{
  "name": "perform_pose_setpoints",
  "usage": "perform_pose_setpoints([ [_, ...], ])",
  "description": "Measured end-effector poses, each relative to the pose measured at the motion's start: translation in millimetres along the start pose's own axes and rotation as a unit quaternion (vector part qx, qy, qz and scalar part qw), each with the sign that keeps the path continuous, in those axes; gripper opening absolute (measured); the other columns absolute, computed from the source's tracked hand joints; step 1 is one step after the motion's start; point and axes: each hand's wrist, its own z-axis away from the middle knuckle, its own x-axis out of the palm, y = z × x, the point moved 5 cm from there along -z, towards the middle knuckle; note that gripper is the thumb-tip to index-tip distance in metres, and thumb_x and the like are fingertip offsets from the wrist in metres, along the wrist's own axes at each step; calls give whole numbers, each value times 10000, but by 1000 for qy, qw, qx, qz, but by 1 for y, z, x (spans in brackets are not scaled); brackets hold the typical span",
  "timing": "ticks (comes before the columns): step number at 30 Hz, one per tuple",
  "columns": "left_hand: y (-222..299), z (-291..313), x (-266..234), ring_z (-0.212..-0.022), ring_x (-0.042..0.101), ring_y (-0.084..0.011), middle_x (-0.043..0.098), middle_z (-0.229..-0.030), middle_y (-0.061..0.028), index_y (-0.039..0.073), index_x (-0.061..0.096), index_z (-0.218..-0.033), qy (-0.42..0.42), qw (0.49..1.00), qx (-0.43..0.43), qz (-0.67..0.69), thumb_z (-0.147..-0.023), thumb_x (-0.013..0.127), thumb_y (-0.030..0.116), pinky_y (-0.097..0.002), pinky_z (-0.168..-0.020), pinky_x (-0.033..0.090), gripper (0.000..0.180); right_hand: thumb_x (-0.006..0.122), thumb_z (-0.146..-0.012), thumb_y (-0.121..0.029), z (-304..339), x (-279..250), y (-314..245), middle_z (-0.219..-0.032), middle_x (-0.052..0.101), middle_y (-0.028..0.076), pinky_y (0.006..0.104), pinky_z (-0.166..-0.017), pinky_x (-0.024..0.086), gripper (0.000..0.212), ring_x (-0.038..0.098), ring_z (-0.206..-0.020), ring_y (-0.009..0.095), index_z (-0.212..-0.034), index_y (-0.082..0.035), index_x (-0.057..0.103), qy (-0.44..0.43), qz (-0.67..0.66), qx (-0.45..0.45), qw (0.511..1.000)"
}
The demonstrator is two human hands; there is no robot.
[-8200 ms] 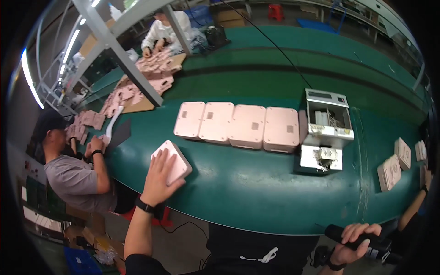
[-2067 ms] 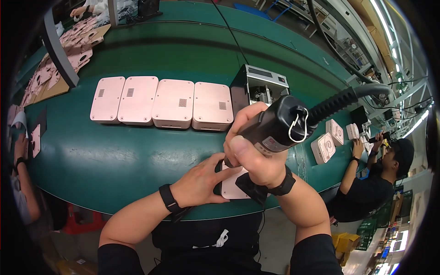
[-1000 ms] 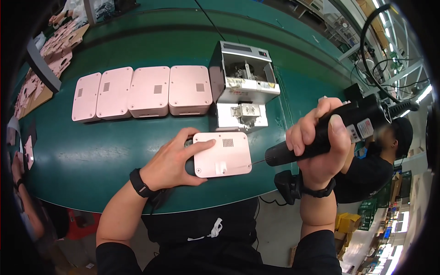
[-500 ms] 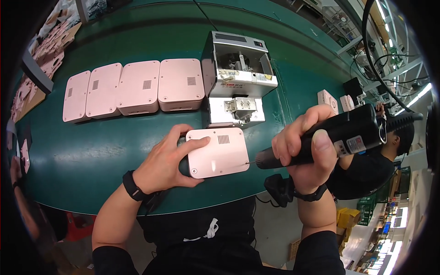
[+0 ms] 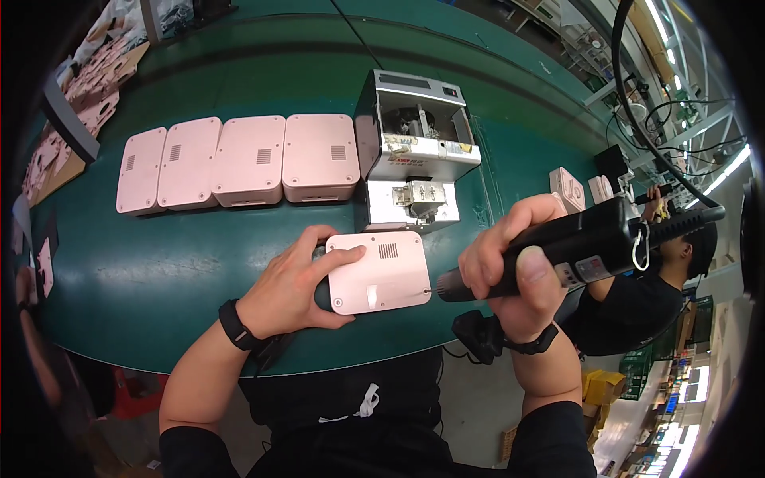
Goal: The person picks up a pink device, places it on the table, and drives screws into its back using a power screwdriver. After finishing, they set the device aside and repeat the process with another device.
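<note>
Against left hand (image 5: 287, 285) (gripped): pink box (image 5: 378, 272)

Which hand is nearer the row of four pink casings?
Left. Left hand grips a separate pink casing on the near side of the row; right hand, holding a black electric screwdriver, is well to its right.

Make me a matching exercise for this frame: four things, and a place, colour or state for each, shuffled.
1. Left hand
2. Right hand
3. Far pink boxes
4. Machine

A. silver and black
B. wrapped around the black power driver
C. in a side-by-side row
D. at the left end of the near pink box

Pairs: 1-D, 2-B, 3-C, 4-A
</note>
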Motion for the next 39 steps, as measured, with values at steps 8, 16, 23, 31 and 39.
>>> perform_pose_setpoints([
  [8, 0, 4, 0, -1145, 584, -378, 447, -1336, -150, 195, 578, -1356, -5, 1000, -14, -15, -626, 895, 307, -441, -948, 517, 804, 562, -977, -327, -32, 0, -29, -647, 503, 56, 319, -510, 429, 278, 477, -481, 156, -1027, -78, 450, 56, -26, -50, 997],
  [16, 1, 5, 1, -1165, 575, -372, 455, -1334, -141, 201, 581, -1343, -4, 1000, -8, -19, -616, 906, 343, -442, -957, 514, 810, 481, -997, -342, -71, -5, -2, -662, 489, 45, 323, -507, 410, 260, 463, -485, 158, -1028, -85, 461, 116, 100, -72, 986],
  [23, -3, 8, 3, -1186, 559, -376, 457, -1346, -146, 209, 577, -1351, 15, 1000, 6, -9, -615, 911, 344, -444, -973, 504, 819, 552, -951, -367, -27, 34, -14, -633, 493, 53, 336, -501, 431, 314, 470, -464, 163, -1024, -83, 440, 33, -14, 35, 999],
  [31, -6, 5, 2, -1191, 553, -376, 467, -1343, -152, 211, 570, -1362, 20, 1000, 14, -12, -618, 911, 326, -446, -982, 495, 826, 637, -889, -415, -7, 59, -10, -620, 491, 55, 342, -511, 454, 417, 489, -459, 172, -1024, -83, 423, -44, 27, 56, 997],
  [39, -4, 6, -2, -1191, 551, -373, 474, -1345, -153, 204, 584, -1343, 24, 999, 22, -12, -599, 922, 358, -442, -985, 490, 832, 638, -892, -423, -6, 59, -11, -631, 493, 55, 346, -506, 447, 424, 482, -457, 175, -1024, -84, 422, -23, 19, 47, 998],
])
